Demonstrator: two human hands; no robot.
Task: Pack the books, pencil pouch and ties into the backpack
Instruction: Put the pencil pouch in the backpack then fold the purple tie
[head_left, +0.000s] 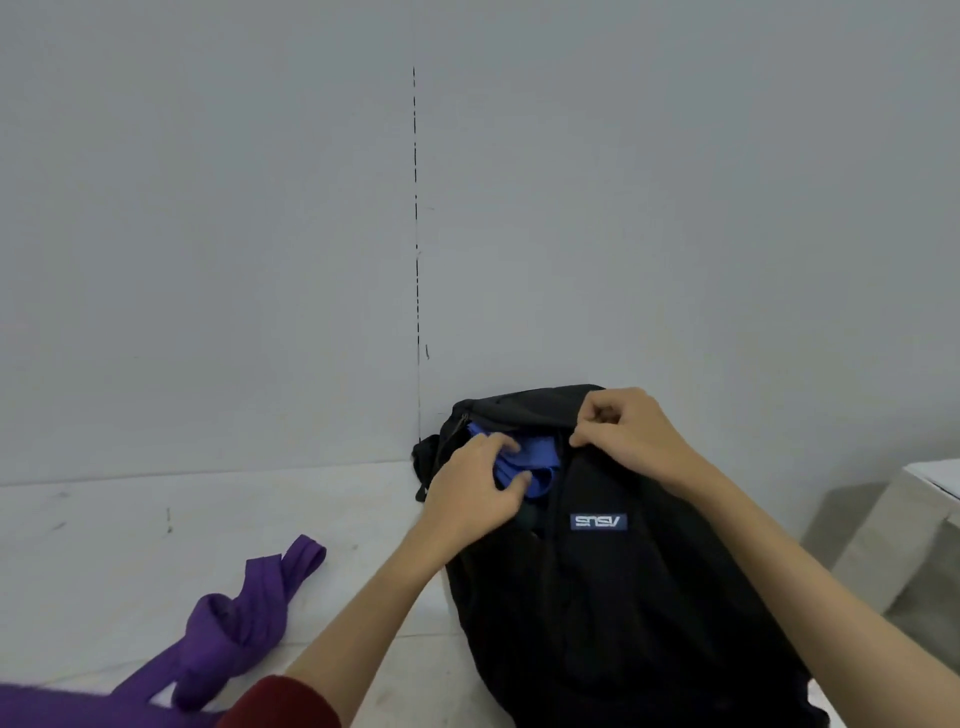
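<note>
A black backpack (613, 597) with a small logo patch lies on the white table, its top against the wall and its opening at the far end. My left hand (475, 486) grips a blue tie (535, 460) that sits partly inside the opening. My right hand (628, 434) pinches the upper edge of the backpack's opening, holding it up. A purple tie (244, 618), loosely knotted, lies on the table to the left of the backpack. No books or pencil pouch are visible.
A grey wall (260, 234) stands right behind the table (156, 519). A second white surface (930, 486) juts in at the right edge. Purple cloth (62, 709) fills the bottom-left corner.
</note>
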